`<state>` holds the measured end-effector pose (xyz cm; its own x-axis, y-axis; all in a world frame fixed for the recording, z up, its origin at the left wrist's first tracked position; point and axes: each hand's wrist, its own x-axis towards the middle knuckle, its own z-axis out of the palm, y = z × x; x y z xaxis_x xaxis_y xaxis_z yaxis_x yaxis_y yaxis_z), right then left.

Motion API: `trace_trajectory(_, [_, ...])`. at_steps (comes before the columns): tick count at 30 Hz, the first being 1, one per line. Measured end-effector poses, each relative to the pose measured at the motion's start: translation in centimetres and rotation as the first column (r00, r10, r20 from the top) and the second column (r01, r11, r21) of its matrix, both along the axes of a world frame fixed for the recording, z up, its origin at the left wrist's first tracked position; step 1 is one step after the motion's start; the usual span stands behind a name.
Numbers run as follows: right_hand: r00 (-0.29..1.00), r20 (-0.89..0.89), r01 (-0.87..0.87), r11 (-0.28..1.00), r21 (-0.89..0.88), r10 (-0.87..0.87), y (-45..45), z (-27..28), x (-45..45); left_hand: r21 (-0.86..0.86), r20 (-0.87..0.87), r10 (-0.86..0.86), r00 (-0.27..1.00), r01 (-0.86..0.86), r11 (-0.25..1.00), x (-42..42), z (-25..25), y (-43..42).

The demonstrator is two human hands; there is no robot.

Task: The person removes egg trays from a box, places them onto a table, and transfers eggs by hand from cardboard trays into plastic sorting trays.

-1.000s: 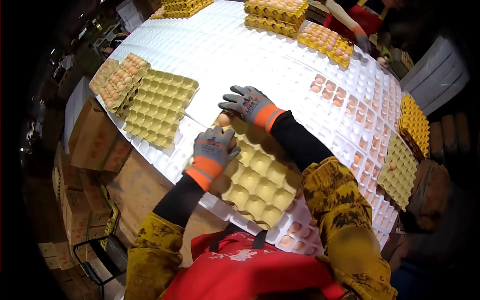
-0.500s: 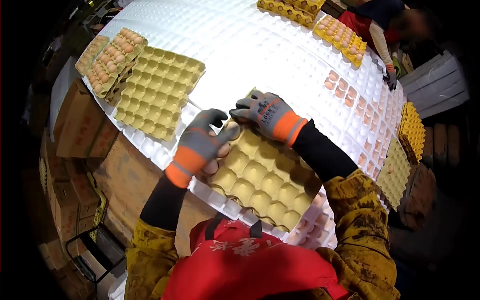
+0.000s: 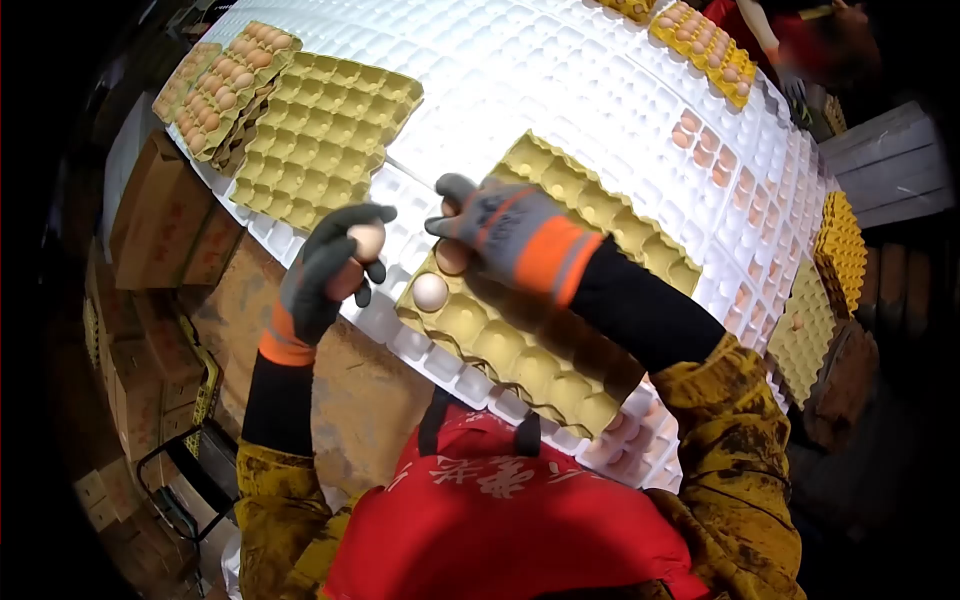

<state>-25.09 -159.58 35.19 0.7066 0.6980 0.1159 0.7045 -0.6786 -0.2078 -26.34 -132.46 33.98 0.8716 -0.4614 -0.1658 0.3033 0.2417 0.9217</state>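
Note:
My left hand [image 3: 318, 275], in a grey and orange glove, is beside the near left corner of a yellow pulp egg tray [image 3: 560, 385]. Its curled fingers hold an egg [image 3: 367, 241] and a second brown egg [image 3: 344, 281]. Over the tray's left end is my right hand [image 3: 505, 230], gloved alike, its fingers closed around an egg [image 3: 449, 208] that is partly hidden. Just below that hand lies another brown egg [image 3: 452, 257]; whether the fingers touch it I cannot tell. A paler egg [image 3: 430, 291] sits in the tray's corner cup. Most other visible cups hold nothing.
White moulded trays [image 3: 500, 90] spread across the work surface, some holding eggs [image 3: 703, 157]. An eggless yellow tray [image 3: 320, 130] lies at left beside full egg trays [image 3: 225, 95]. Cardboard boxes [image 3: 160, 215] stand at left. A co-worker [image 3: 765, 30] is at the far right.
My left hand has moved left off the tray, with eggs now showing in its fingers. My right hand has come lower over the tray's left end. The view has shifted slightly.

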Motion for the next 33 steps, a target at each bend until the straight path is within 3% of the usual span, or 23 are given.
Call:
trace_trajectory(1, [0.994, -0.105, -0.032, 0.991, -0.127, 0.018, 0.7, 0.0, 0.1, 0.303, -0.048, -0.09, 0.995, 0.1, 0.948, -0.2, 0.7, 0.5])
trace_trajectory(2, [0.995, -0.103, -0.003, 0.992, -0.126, -0.01, 0.8, 0.6, 0.0, 0.54, 0.286, -0.238, 0.928, 0.049, 0.84, -0.7, 1.1, -0.1])
trace_trajectory(3, [0.994, -0.104, 0.027, 0.991, -0.127, -0.04, 0.7, 1.3, -0.2, 0.705, 0.529, -0.436, 0.728, -0.091, 0.703, -1.4, 2.1, -1.8])
trace_trajectory(4, [0.99, -0.111, 0.106, 0.986, 0.129, -0.092, -0.5, 1.5, -1.0, 0.83, 0.277, -0.421, 0.864, 0.005, 0.558, -2.6, 3.7, -3.4])
trace_trajectory(5, [0.981, -0.129, 0.182, 0.91, 0.371, -0.144, -2.6, 1.8, -2.1, 0.869, 0.473, -0.61, 0.636, -0.221, 0.443, -3.3, 2.9, -3.4])
trace_trajectory(6, [0.944, -0.281, 0.296, 0.817, 0.495, -0.172, -4.6, 2.1, -2.8, 0.893, 0.445, -0.653, 0.613, -0.255, 0.37, -3.7, 3.1, -4.0])
trace_trajectory(7, [0.953, -0.263, 0.291, 0.7, 0.652, -0.151, -7.5, 1.8, -4.0, 0.909, 0.416, -0.694, 0.588, -0.286, 0.303, -4.0, 3.1, -4.8])
trace_trajectory(9, [0.686, -0.707, 0.711, 0.363, 0.602, -0.17, -12.7, 3.8, -9.7, 0.845, 0.535, -0.696, 0.48, -0.316, 0.432, -3.1, 1.0, -3.6])
trace_trajectory(10, [0.57, -0.807, 0.813, 0.251, 0.526, -0.154, -15.1, 4.8, -12.6, 0.872, 0.49, -0.711, 0.504, -0.29, 0.395, -3.0, 1.1, -3.7])
trace_trajectory(13, [0.468, -0.856, 0.879, 0.017, 0.476, -0.22, -20.9, 0.4, -22.1, 0.9, 0.435, -0.729, 0.528, -0.284, 0.331, -2.5, 1.3, -3.9])
trace_trajectory(14, [0.338, -0.931, 0.939, -0.019, 0.343, -0.139, -22.4, -0.7, -25.2, 0.933, 0.358, -0.698, 0.62, -0.207, 0.295, -2.6, 2.1, -4.6])
trace_trajectory(15, [0.173, -0.98, 0.984, 0.05, 0.168, -0.1, -24.6, -3.5, -28.4, 0.92, 0.391, -0.692, 0.607, -0.239, 0.31, -2.8, 1.9, -4.4])
trace_trajectory(16, [0.174, -0.951, 0.972, -0.112, 0.208, -0.255, -22.7, -5.3, -30.7, 0.87, 0.471, -0.578, 0.667, -0.241, 0.43, -3.1, 1.1, -3.7])
trace_trajectory(17, [0.308, -0.792, 0.951, 0.142, 0.274, -0.527, -22.3, -6.9, -32.2, 0.804, 0.53, -0.45, 0.719, -0.255, 0.538, -3.7, 0.6, -3.3])
trace_trajectory(18, [0.398, -0.657, 0.916, 0.314, 0.249, -0.64, -21.8, -7.1, -32.8, 0.72, 0.678, -0.479, 0.558, -0.376, 0.583, -4.2, 1.6, -3.6])
trace_trajectory(19, [0.495, -0.503, 0.863, 0.469, 0.189, -0.708, -21.2, -7.0, -33.3, 0.777, 0.511, -0.287, 0.81, -0.293, 0.558, -5.5, 2.3, -3.0])
trace_trajectory(21, [0.458, -0.452, 0.876, 0.474, 0.085, -0.766, -20.2, -6.5, -33.4, 0.664, 0.051, -0.004, 0.999, -0.031, 0.748, -9.2, 4.3, -3.7])
trace_trajectory(23, [0.476, -0.393, 0.851, 0.524, -0.019, -0.787, -19.3, -7.4, -33.0, 0.489, -0.241, 0.101, 0.965, 0.031, 0.872, -14.6, 2.9, -3.9])
trace_trajectory(25, [0.531, -0.325, 0.791, 0.595, -0.141, -0.783, -18.5, -9.3, -33.1, 0.237, -0.508, 0.035, 0.861, 0.101, 0.966, -19.2, 1.4, -6.3])
trace_trajectory(28, [0.604, -0.367, 0.792, 0.587, 0.171, -0.708, -18.5, -10.4, -34.0, 0.147, -0.612, 0.087, 0.786, 0.005, 0.989, -23.6, -0.6, -9.2])
trace_trajectory(31, [0.733, -0.487, 0.676, 0.428, 0.6, -0.475, -18.2, -12.0, -34.4, 0.105, -0.613, 0.089, 0.785, -0.031, 0.994, -26.5, -2.4, -10.3])
trace_trajectory(32, [0.697, -0.629, 0.71, 0.208, 0.673, -0.343, -16.7, -12.6, -34.3, 0.087, -0.621, 0.093, 0.778, -0.05, 0.995, -27.2, -2.8, -10.8])
trace_trajectory(33, [0.474, -0.88, 0.88, 0.013, 0.474, -0.027, -16.0, -12.0, -34.8, 0.066, -0.63, 0.095, 0.771, -0.068, 0.995, -27.8, -3.3, -11.5])
